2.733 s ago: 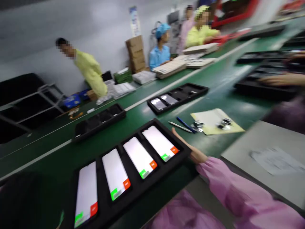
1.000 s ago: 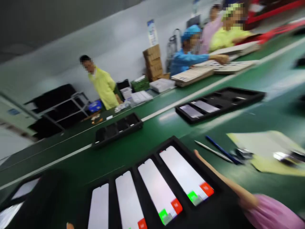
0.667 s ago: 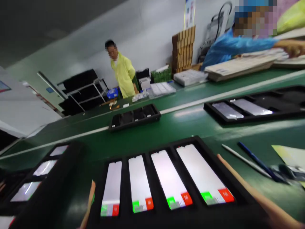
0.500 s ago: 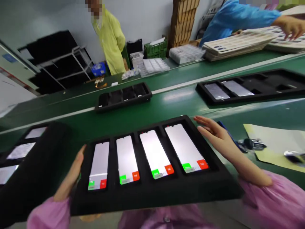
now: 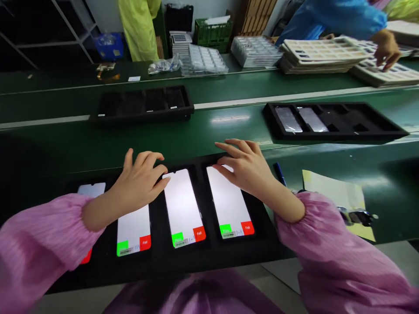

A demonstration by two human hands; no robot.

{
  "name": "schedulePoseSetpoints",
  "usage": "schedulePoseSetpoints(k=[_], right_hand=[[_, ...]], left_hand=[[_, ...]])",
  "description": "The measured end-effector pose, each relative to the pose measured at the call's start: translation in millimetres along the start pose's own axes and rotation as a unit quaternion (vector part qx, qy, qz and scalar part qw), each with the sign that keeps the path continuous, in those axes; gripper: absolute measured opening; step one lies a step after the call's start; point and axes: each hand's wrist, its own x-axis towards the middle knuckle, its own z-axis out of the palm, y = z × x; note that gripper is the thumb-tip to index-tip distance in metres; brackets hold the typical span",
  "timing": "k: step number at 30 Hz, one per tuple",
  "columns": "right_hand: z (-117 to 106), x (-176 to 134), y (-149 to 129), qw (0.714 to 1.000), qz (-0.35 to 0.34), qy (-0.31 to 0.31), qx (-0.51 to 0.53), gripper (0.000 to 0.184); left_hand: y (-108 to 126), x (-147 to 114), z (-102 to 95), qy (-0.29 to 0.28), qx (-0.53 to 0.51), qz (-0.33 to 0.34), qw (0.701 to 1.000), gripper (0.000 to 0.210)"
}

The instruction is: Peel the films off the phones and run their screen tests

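Left hand (image 5: 139,181), right hand (image 5: 248,170) over lit phones (image 5: 183,205).
Fingers (image 5: 231,151) wide, at eleven and two o'clock over black tray (image 5: 160,265).

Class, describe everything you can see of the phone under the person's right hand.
The phone lies face up in the rightmost slot of the black tray. Its flat, glassy-looking screen glows white, with a green block lower left and a red block reading "Fail" lower right. A small barcode label sits along the bottom edge. The right hand covers part of its top; contact is unclear.
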Motion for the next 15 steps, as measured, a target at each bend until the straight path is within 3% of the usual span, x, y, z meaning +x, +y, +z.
schedulePoseSetpoints(k=[5, 8, 10, 12, 13, 15], right_hand=[[11.2, 9.7, 5.6, 0.998, -0.017, 0.005, 0.055, 0.033], [-1.6, -2.3, 1.9, 0.994, -0.034, 0.025, 0.102, 0.030], [-21.7, -27.0, -6.0, 0.985, -0.065, 0.039, 0.157, 0.021], [-42.3, -61.3, -17.3, 0.969, -0.081, -0.007, 0.235, 0.008], [-49.7, -79.5, -23.4, 0.958, -0.068, -0.023, 0.278, 0.012], [-55.4, -112.0, -34.8, 0.935, -0.087, -0.062, 0.339, 0.012]], left_hand=[[-5.7, 2.3, -0.3, -0.031, -0.065, -0.022, 0.997, 0.041], [7.5, 5.5, -10.6, -0.009, -0.031, -0.014, 0.999, 0.042], [30.0, 1.1, -14.7, 0.031, -0.012, 0.034, 0.999, 0.042], [62.5, -10.0, -8.7, 0.059, -0.035, 0.120, 0.990, 0.044], [80.5, -17.3, -0.5, 0.061, -0.063, 0.161, 0.983, 0.042], [114.5, -32.5, 24.5, 0.065, -0.126, 0.241, 0.960, 0.017]])
